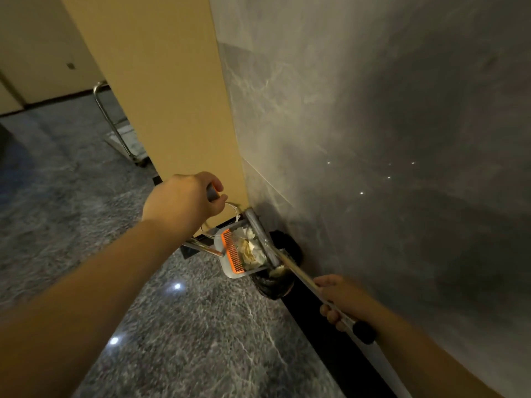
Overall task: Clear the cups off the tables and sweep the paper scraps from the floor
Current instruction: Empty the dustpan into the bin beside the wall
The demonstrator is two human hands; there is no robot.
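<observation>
left hand (184,201) is gripping the dustpan (230,254) handle, right hand (342,300) the broom (264,239) pole; crumpled paper (251,248) is looking light, likely to spill.

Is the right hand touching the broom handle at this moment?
Touching. The head view shows the right hand with fingers curled round the broom handle, gripping it just above the black end cap.

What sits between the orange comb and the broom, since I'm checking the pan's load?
Crumpled paper scraps fill the dustpan between the orange comb and broom, in the head view.
</observation>
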